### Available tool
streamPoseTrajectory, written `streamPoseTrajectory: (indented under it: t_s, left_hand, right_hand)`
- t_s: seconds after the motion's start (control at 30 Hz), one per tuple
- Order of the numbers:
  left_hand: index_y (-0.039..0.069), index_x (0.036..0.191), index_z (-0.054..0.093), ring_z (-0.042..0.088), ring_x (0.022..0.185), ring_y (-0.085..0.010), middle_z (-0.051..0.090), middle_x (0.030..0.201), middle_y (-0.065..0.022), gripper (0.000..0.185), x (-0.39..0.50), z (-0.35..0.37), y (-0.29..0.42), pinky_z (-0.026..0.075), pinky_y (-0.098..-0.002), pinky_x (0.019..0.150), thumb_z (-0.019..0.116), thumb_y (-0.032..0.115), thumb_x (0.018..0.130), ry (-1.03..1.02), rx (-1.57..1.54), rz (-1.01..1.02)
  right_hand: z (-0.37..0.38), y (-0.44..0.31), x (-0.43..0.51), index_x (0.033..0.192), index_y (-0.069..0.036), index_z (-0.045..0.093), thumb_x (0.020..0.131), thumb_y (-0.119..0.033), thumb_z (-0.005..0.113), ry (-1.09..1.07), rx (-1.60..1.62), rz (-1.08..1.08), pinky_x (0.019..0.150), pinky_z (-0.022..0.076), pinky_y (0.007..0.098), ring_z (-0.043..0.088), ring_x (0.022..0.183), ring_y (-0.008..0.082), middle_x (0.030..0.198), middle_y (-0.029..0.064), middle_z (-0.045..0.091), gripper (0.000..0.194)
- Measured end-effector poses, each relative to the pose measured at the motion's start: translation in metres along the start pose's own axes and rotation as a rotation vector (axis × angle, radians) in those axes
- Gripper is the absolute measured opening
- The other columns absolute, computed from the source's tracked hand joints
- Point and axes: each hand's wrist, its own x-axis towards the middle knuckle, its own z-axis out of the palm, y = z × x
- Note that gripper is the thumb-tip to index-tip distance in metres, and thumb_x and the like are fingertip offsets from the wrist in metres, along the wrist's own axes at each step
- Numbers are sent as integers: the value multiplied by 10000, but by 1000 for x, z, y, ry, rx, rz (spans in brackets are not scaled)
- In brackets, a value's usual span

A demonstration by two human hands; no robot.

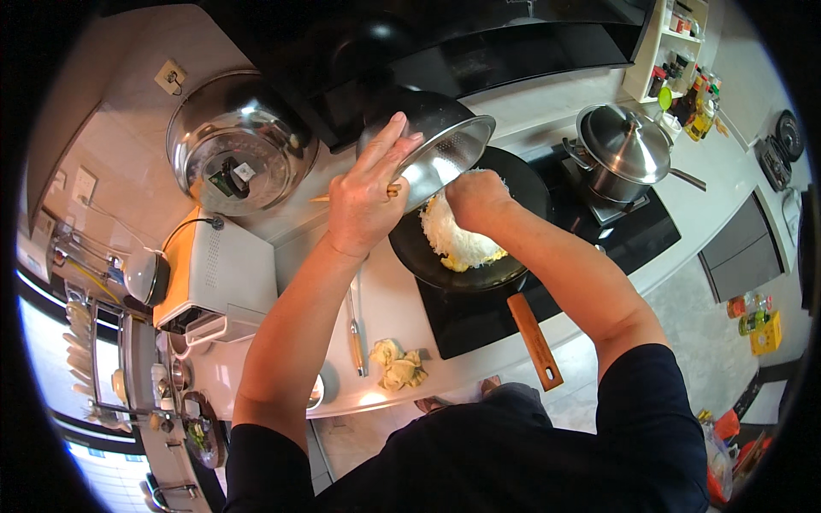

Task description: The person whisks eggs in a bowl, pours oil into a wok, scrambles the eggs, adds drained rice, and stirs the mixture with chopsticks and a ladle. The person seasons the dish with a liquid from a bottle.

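Observation:
My left hand [372, 199] grips a perforated stainless steel bowl [452, 151] and holds it tilted, its mouth toward a black frying pan [532, 192]. Wooden chopsticks [394, 190] are also held in that hand, with a tip poking out to its left. In the pan lies a mound of white rice or fine noodles [471, 247], with yellow egg at its lower edge. My right hand [478, 200] is curled at the bowl's rim, right over the white food. Its fingertips are hidden, so I cannot tell whether they hold anything. The pan's wooden handle [534, 343] points toward me.
A lidded steel pot [622, 154] stands on the right of the black cooktop [654, 224]. On the counter at left are a white toaster oven [234, 276], a long-handled utensil [356, 340] and crumpled yellowish pieces [397, 365]. A large steel basin [240, 141] leans behind the oven.

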Motion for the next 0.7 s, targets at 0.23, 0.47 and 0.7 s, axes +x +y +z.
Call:
streamPoseTrajectory:
  t_s: [0.23,0.47,0.7]
  left_hand:
    - [89,1277,762,729,1231,-233,646,1516,-67,573,-8,2,8,635,-311,928,630,-131,765,-31,-56,143]
    - [125,1297,749,763,1122,-237,626,1534,-54,630,-16,-3,8,665,-305,803,675,-133,727,-15,38,240]
    - [72,1309,745,785,1057,-180,673,1487,-58,591,-22,-15,-4,644,-284,814,648,-113,757,90,105,132]
  right_hand:
    - [-5,-19,30,1152,-98,742,986,-240,592,494,183,-72,973,557,464,709,1165,325,1257,158,739,265]
    - [-6,-8,12,1261,-98,766,1000,-191,580,248,39,-29,1013,558,425,707,1237,274,1298,113,754,334]
    - [13,-13,-31,1105,-59,756,963,-276,683,-198,-108,27,891,595,457,759,1062,339,1109,157,769,270]
